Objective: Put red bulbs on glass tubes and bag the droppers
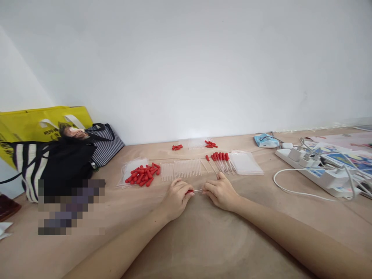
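Close to the table's middle, my left hand [178,197] is closed on a red rubber dropper bulb [190,191]. My right hand [221,192] pinches a thin clear dropper tube [198,190], whose end meets the bulb between the hands. Beyond my left hand lies a pile of loose red bulbs [142,176] on clear plastic bags. A row of clear tubes [186,168] is laid out ahead of both hands. Several droppers with red bulbs fitted [222,157] lie side by side just past my right hand, beside a stack of clear plastic bags [247,162].
Small red bulb groups [177,147] and more tubes [196,143] lie by the wall. A power strip [316,174] with chargers and white cables stands at right, near a blue face mask [266,140]. Bags, a yellow one [78,112] among them, crowd the left.
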A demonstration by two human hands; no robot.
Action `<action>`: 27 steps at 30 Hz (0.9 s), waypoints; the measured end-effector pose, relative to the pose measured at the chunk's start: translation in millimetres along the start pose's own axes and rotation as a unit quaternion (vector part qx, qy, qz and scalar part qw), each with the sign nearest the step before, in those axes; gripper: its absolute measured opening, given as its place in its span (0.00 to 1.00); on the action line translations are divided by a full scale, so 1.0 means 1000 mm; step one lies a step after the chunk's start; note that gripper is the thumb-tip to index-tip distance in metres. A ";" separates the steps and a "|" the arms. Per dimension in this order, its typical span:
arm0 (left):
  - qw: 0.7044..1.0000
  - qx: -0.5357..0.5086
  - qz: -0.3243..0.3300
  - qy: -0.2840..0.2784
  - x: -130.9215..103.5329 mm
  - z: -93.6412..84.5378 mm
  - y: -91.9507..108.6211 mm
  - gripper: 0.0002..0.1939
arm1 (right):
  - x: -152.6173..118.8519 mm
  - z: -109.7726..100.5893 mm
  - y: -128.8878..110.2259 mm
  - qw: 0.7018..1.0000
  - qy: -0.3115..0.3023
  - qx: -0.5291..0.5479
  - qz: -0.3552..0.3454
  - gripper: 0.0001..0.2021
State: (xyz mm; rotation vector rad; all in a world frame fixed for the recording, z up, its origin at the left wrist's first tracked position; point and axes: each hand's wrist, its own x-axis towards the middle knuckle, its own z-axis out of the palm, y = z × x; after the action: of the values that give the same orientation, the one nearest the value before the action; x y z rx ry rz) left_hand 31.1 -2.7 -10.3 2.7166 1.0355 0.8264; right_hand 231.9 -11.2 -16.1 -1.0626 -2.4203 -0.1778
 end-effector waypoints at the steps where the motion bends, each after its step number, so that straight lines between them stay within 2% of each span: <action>1: 1.000 0.006 0.010 0.004 0.000 0.001 0.000 0.06 | 0.000 0.001 0.000 1.000 0.007 -0.001 -0.003 0.12; 7: 0.999 0.005 0.042 0.032 0.000 0.003 0.000 0.07 | -0.001 0.010 0.000 0.998 0.051 0.028 -0.024 0.11; 17: 0.998 0.013 0.057 0.005 0.000 0.004 0.000 0.10 | 0.001 0.015 -0.004 0.997 0.051 0.026 -0.041 0.11; 27: 0.999 0.025 0.020 -0.006 -0.001 -0.013 -0.005 0.05 | 0.001 0.007 0.002 0.997 0.035 0.066 -0.010 0.11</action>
State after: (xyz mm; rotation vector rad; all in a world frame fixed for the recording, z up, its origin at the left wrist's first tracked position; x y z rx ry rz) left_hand 20.4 -0.4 -1.3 2.7887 1.0159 0.8008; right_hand 230.3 -6.9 -21.7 -0.9571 -2.3462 -0.0607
